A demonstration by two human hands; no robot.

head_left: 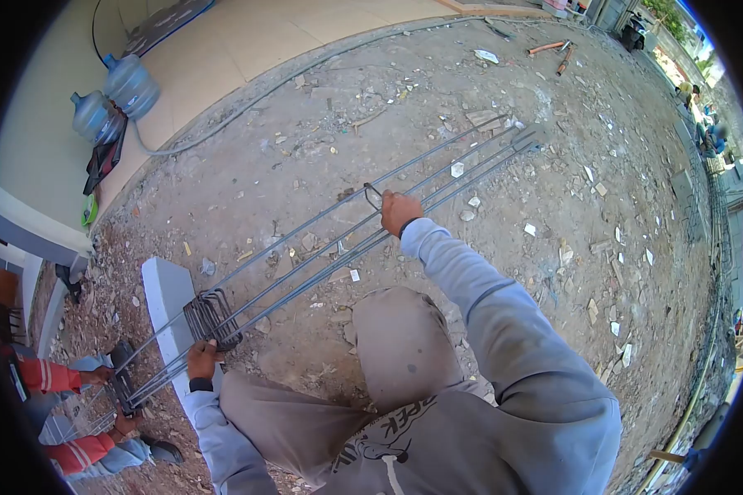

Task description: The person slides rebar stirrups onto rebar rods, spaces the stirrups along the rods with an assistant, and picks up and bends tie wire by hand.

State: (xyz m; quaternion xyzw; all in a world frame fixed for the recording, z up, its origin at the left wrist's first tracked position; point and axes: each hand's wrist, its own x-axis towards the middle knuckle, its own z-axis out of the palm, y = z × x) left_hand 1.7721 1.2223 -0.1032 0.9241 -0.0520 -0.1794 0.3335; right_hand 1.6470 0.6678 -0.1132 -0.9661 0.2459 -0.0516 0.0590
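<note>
Several long steel reinforcing bars [305, 271] run diagonally from the lower left to the upper right. My right hand [400, 211] is closed on a single rebar stirrup [373, 196] that goes around the bars near their middle. Lower left, my left hand [201, 360] has its fingers closed at the edge of a bunch of stirrups [210, 318] threaded on the bars. Beneath the bars there stands a pale block [163, 289]. My fingertips partly hide what each hand grips.
At lower left a co-worker in red sleeves [54, 375] has hands at another bunch of stirrups [122, 379]. Two blue water bottles [132, 87] sit by the wall. Orange-handled cutters [563, 54] lie on the rubble-strewn ground [545, 264]. A grey hose [223, 124] edges the tiled floor.
</note>
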